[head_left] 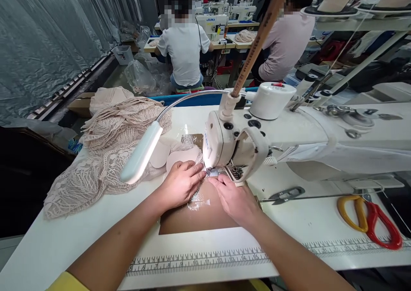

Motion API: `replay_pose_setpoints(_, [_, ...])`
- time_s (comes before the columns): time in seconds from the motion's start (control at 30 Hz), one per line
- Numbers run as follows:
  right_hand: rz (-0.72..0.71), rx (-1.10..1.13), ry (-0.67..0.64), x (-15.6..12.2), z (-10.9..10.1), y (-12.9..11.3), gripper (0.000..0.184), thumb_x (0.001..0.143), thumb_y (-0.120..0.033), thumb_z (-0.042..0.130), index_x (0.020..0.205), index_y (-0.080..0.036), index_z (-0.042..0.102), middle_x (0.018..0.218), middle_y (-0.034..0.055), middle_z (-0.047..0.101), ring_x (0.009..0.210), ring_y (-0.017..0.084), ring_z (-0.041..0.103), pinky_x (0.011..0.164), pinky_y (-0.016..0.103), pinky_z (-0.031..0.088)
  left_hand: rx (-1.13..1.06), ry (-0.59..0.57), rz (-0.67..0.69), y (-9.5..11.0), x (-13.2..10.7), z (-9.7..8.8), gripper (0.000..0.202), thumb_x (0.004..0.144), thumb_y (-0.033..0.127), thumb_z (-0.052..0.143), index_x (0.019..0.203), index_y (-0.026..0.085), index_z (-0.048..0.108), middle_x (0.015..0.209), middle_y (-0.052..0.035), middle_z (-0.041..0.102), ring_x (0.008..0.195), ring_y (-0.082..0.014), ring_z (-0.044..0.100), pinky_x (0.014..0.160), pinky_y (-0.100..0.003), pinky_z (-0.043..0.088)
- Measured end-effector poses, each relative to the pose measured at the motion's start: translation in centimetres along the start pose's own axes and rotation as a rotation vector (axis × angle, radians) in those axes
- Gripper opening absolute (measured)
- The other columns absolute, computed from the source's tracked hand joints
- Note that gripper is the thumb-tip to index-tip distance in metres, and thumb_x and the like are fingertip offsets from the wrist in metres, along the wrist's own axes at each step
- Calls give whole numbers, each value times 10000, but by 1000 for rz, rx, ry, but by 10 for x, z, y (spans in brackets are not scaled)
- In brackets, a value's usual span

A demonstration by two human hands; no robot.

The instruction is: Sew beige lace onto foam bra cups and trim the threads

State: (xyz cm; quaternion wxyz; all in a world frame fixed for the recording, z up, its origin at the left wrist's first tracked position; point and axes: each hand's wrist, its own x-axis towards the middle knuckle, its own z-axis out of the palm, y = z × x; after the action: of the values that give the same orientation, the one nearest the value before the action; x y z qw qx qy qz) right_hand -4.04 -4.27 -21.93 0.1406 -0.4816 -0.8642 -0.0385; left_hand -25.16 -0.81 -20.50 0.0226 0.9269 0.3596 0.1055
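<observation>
My left hand (183, 183) lies with its fingers stretched flat just left of the needle of a white sewing machine (220, 141). Beneath and behind its fingertips is beige lace fabric (199, 154) with smooth rounded pads (182, 156). On the needle's right side my right hand (236, 199) is closed, its fingers curled in and the thumb pointing at the presser foot. Whatever it pinches is hidden or too small to name. A brown sheet (199, 220), with shiny clear tape on it, covers the table under both hands.
A lace pile (122, 128) sits on the left. A lamp (141, 154) on a bent neck hangs over it. Red-and-yellow scissors (369, 220), a thread snip (287, 194) and a printed ruler (199, 261) are at the right and front. Two people sit at machines beyond.
</observation>
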Motion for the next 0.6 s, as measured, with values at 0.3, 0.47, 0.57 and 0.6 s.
replay_pose_setpoints(0.3, [16, 79, 16, 0, 1, 2, 380, 832, -107, 485, 1146, -236, 657, 952, 26, 661, 836, 181, 572, 608, 267, 368, 31, -6, 9, -1, 0, 0, 362, 967, 259, 364, 1276, 185, 535, 1312, -93, 551, 1093, -276, 477, 842, -406, 376])
replay_pose_setpoints(0.47, [34, 93, 23, 0, 3, 3, 401, 840, -106, 482, 1176, -251, 647, 928, 21, 662, 766, 167, 561, 589, 271, 347, 34, -15, -6, -1, 0, 0, 361, 967, 270, 365, 1272, 176, 534, 1314, -97, 548, 1099, -274, 478, 847, -404, 379])
replay_pose_setpoints(0.57, [32, 98, 24, 0, 3, 2, 396, 846, -108, 477, 1173, -247, 650, 942, 24, 665, 740, 165, 554, 580, 278, 339, 37, -11, -20, 0, -1, 0, 354, 965, 277, 371, 1262, 178, 538, 1315, -98, 545, 1126, -279, 467, 860, -407, 376])
replay_pose_setpoints(0.6, [29, 98, 22, 0, 3, 2, 392, 850, -110, 473, 1172, -246, 650, 939, 25, 666, 736, 166, 553, 579, 280, 337, 41, -11, -24, 1, -1, 0, 352, 965, 280, 372, 1258, 178, 539, 1314, -98, 546, 1135, -281, 463, 863, -408, 374])
